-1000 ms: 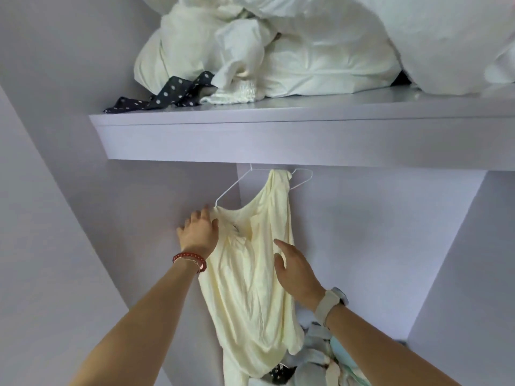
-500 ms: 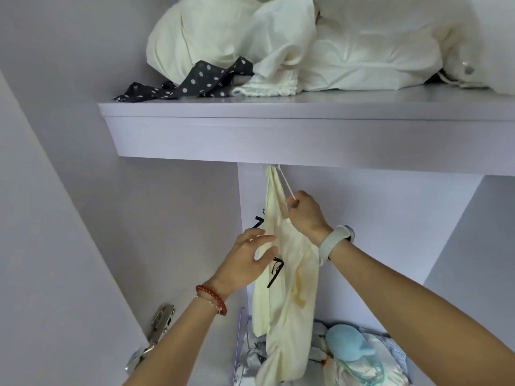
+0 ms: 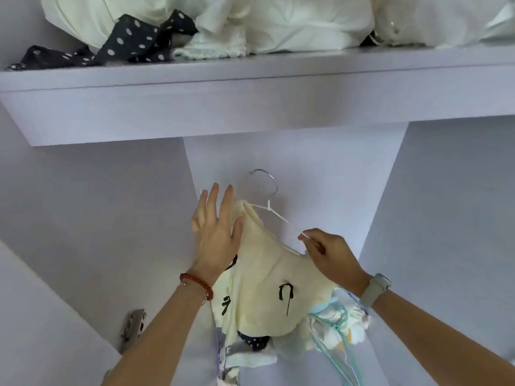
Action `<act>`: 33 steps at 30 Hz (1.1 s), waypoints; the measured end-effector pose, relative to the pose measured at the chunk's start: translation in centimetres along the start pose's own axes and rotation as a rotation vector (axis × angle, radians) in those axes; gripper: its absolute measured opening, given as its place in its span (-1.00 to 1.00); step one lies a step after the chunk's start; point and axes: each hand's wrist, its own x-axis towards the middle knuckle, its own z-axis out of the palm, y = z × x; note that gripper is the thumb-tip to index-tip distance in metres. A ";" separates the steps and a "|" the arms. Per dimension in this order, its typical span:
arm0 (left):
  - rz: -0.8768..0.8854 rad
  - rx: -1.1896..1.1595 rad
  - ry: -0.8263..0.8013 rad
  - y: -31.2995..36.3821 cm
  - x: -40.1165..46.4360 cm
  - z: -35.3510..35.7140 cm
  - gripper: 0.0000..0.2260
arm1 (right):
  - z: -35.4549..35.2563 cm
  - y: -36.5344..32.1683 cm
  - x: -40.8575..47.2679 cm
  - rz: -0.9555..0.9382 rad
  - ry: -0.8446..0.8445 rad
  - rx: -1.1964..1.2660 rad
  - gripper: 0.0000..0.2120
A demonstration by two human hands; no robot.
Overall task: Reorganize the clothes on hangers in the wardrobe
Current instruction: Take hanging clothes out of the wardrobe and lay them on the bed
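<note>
white bedding [image 3: 278,20] (on shelf [image 3: 250,87]), door hinge [image 3: 133,325]

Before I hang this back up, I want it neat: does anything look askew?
Yes. The cream top sits bunched on the white hanger, whose right arm is bare where the right hand pinches it. The hook hangs free.

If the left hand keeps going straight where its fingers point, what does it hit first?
Probably the wardrobe's back panel: the left hand points up with open fingers, left of the hanger. Above that is the shelf underside. Depth is unclear.
</note>
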 end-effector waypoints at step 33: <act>0.801 -0.851 -1.135 43.7 -34.3 3.4 -0.88 | -23.6 -7.6 -64.0 1.102 0.549 -0.709 -0.86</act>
